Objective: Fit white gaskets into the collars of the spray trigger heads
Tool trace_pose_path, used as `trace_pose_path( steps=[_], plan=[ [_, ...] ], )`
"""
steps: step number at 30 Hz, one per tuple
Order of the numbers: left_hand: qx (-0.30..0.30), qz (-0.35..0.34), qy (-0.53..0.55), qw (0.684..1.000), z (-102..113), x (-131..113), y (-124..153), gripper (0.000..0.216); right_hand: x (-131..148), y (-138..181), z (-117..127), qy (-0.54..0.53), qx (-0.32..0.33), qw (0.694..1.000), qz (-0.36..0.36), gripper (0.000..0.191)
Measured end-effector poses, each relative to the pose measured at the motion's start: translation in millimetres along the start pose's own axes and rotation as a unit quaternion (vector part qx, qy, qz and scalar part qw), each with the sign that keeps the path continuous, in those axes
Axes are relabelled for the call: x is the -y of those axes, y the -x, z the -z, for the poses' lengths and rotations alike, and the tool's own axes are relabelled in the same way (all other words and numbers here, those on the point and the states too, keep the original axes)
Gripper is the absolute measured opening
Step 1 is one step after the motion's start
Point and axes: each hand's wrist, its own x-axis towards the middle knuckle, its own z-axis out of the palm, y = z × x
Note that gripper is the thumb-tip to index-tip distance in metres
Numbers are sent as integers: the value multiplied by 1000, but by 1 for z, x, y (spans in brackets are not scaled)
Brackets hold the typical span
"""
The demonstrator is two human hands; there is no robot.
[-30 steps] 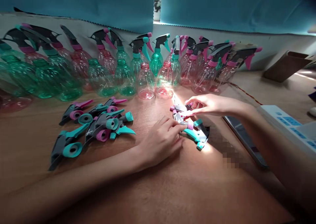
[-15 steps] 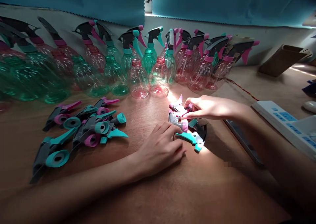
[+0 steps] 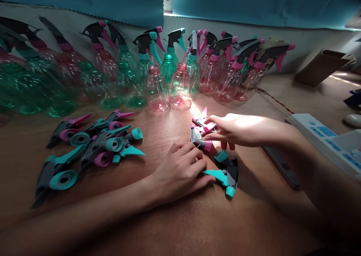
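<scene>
My right hand (image 3: 237, 130) has its thumb and fingers closed around a grey spray trigger head with a pink lever and collar (image 3: 208, 145). Just beyond it lies another pink-levered trigger head (image 3: 200, 116), partly behind the fingers. My left hand (image 3: 182, 169) rests palm down on the table, fingers loosely bent and apart, holding nothing. Its thumb lies by the lever tip of a dark grey and teal trigger head (image 3: 231, 173), which lies on its side. Left of that hand is a pile of pink and teal trigger heads (image 3: 114, 145).
Pink bottles (image 3: 181, 88) and green bottles (image 3: 131, 88) stand along the wall, several with trigger heads fitted. On the right are a white power strip (image 3: 313, 130), a dark phone-like slab (image 3: 282, 167) and a brown box (image 3: 321, 67).
The teal trigger head has slid towards me, away from the pink ones. My right hand has shifted slightly, and its fingers now reach over the pink-collared head. My left hand has barely moved.
</scene>
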Motion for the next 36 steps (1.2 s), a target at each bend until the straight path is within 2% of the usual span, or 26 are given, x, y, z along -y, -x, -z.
trace_pose_path(
  steps=[5, 9, 13, 16, 20, 25, 31, 36],
  plan=[
    [-19, 13, 19, 1000, 11, 10, 13, 16, -1, 4, 1, -44, 28, 996, 75, 36],
    [-42, 85, 0, 995, 23, 25, 26, 13, 5, 7, 3, -65, 61, 991, 101, 33],
    [-25, 136, 2, 990, 30, 31, 32, 15, 3, 6, 5, -13, 3, 996, 93, 30],
    [-19, 128, 27, 991, 30, 28, 32, 17, 4, 1, 1, 88, -44, 994, 48, 31],
    [-11, 95, 68, 993, 28, 21, 30, 17, 11, -8, -11, 139, -39, 989, 11, 31],
    [1, 54, 43, 998, 24, 12, 28, 16, 17, -15, -17, 124, -45, 991, 14, 22],
    [32, 40, -27, 998, 9, 4, 15, 22, 24, -11, -10, 75, -132, 988, 42, 17],
    [13, 33, -71, 997, -6, 5, 0, 22, 31, -9, -8, 18, -166, 984, 69, 13]
  ],
)
